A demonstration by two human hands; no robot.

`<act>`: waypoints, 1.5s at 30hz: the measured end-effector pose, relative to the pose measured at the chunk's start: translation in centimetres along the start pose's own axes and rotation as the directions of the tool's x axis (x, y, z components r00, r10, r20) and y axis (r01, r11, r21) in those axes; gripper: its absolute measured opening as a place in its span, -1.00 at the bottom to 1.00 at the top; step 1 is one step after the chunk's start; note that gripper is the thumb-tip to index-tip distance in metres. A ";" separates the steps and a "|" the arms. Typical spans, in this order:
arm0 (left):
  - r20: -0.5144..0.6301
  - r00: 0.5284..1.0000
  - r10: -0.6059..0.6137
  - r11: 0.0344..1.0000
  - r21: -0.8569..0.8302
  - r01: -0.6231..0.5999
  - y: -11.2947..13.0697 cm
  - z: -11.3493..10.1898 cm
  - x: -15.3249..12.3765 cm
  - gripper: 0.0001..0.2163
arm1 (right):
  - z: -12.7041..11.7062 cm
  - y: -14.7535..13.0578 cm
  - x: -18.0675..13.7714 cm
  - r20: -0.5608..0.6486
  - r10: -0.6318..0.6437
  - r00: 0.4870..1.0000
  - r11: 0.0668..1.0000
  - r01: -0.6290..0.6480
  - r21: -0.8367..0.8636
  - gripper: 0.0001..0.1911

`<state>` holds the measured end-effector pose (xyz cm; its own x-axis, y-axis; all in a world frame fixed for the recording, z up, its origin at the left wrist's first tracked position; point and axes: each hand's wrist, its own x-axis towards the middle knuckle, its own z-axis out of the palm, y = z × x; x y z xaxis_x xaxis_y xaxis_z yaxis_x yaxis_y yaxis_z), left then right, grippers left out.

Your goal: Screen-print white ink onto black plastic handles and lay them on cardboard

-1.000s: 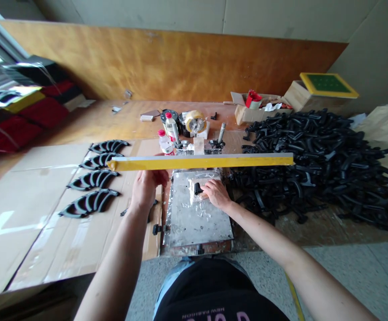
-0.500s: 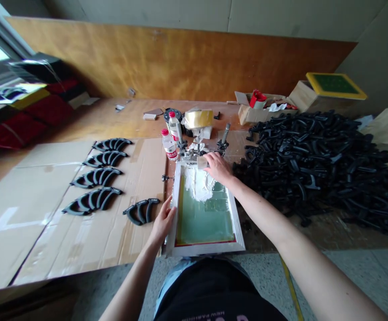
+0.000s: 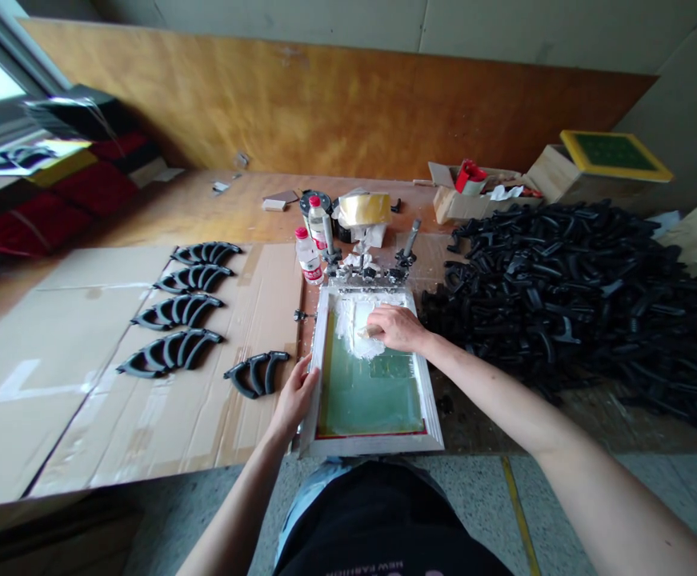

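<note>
Pinching a small, flat beige scraper (image 3: 371,330) in my right grip (image 3: 397,327), I hold it at the white paste (image 3: 350,314) on a green mesh screen (image 3: 366,400) inside a silver metal frame (image 3: 378,443). My left grip (image 3: 298,390) touches the frame's left side; whether it clasps, I cannot tell. Beyond, black curved pieces (image 3: 254,378) lie on brown cardboard (image 3: 93,320).

The right hand (image 3: 401,329) grips, palm down, farther forward than the left hand (image 3: 294,398).
</note>
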<state>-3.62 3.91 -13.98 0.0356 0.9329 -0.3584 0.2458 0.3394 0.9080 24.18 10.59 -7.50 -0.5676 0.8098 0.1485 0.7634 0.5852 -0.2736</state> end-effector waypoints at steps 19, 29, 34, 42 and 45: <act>-0.005 0.996 0.091 0.951 -0.297 -0.088 11.4 -2.3 -0.9 -0.43 | -4.5 8.1 1.9 -0.355 0.607 0.711 0.794 -0.561 0.234 -0.64; -0.088 0.992 0.094 0.800 -0.587 -0.128 13.1 2.9 0.7 -0.53 | 4.6 1.8 -3.7 -0.136 0.363 0.922 0.926 -0.341 0.161 -0.68; 0.324 0.913 -0.249 0.797 -0.466 0.383 5.6 6.2 -2.8 -0.56 | 5.2 -5.2 -3.9 -0.193 0.178 0.965 0.982 -0.163 0.093 -0.85; -0.191 0.878 -0.440 0.897 -0.134 0.420 -4.9 -7.1 -0.6 -0.59 | 5.5 2.9 -8.4 -0.120 0.686 0.718 0.727 -0.669 0.152 -0.86; -0.343 0.850 -0.399 0.885 0.097 0.455 -8.1 -12.1 0.9 -0.60 | 6.6 7.3 -9.5 0.095 0.885 0.456 0.423 -0.872 0.248 -0.87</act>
<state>-17.26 3.46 -19.06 -0.4001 0.6992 -0.5924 0.3281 0.7129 0.6198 33.11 6.86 -17.23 0.3872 0.8832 -0.2647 0.7412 -0.4689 -0.4804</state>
